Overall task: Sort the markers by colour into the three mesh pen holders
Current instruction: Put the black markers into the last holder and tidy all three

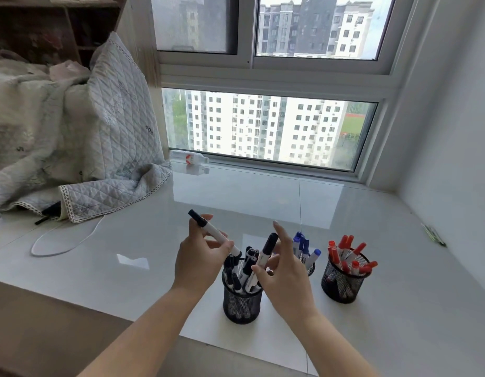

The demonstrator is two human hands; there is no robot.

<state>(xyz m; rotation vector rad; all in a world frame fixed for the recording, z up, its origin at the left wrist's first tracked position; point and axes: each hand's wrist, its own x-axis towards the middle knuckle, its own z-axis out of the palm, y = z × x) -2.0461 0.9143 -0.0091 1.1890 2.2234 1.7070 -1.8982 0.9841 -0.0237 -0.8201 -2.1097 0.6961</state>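
Three black mesh pen holders stand in a row on the white glossy sill. The left holder [242, 306] is full of black-capped markers. The middle holder [311, 269], mostly hidden behind my right hand, has blue-capped markers [304, 244]. The right holder [340, 284] has red-capped markers [344, 254]. My left hand [199, 261] grips a black-capped marker [212, 229], held slanted above the left holder. My right hand [283, 273] pinches another black-capped marker [264, 254] whose lower end is in the left holder.
A quilted grey blanket [99, 131] is heaped at the left, with a white cable [59, 240] looping on the sill beside it. A plastic bottle [189, 158] lies by the window. A small green-white object [433, 235] lies at the right wall.
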